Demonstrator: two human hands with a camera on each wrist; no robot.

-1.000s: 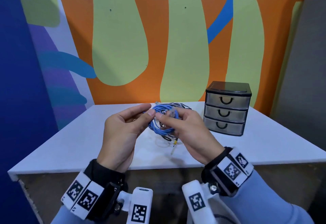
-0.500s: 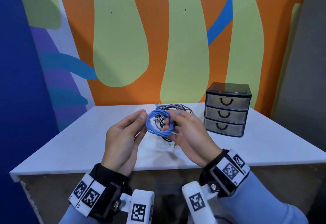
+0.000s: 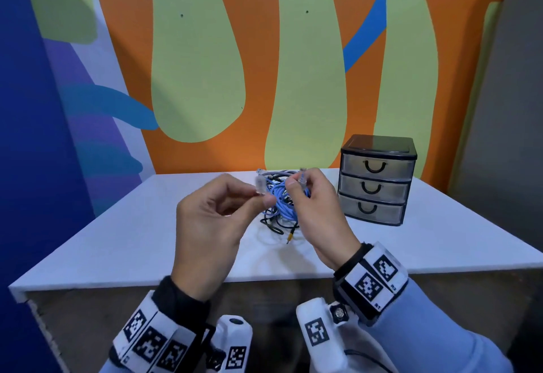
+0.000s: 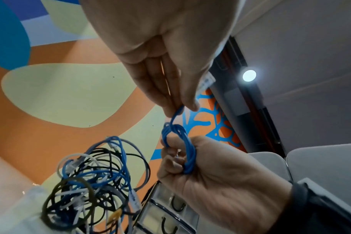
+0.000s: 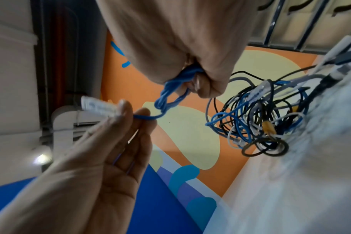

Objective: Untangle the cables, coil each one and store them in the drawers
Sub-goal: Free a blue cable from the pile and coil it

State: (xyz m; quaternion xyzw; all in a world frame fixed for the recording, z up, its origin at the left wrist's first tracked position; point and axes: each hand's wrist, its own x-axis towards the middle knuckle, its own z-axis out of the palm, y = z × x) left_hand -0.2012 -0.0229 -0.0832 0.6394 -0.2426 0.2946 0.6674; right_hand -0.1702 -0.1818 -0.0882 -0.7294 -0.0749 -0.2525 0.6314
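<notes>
Above the table's middle I hold a small blue cable coil between both hands. My right hand grips the coil in curled fingers, and a clear plug sticks up from that grip. My left hand pinches the cable's other clear plug and the short blue end leading into the coil. A tangle of blue, black and white cables lies on the table behind my hands. The grey three-drawer unit stands to the right, all drawers closed.
The white table ends at a front edge just below my wrists. A painted orange and green wall rises directly behind it. The tangle lies close beside the drawer unit. A yellow-tipped plug pokes out of the tangle's front.
My left hand has gone from flat fingers against the coil to pinching the plug end, drawn out a little to the left. Both hands have risen slightly; the right keeps hold of the coil.
</notes>
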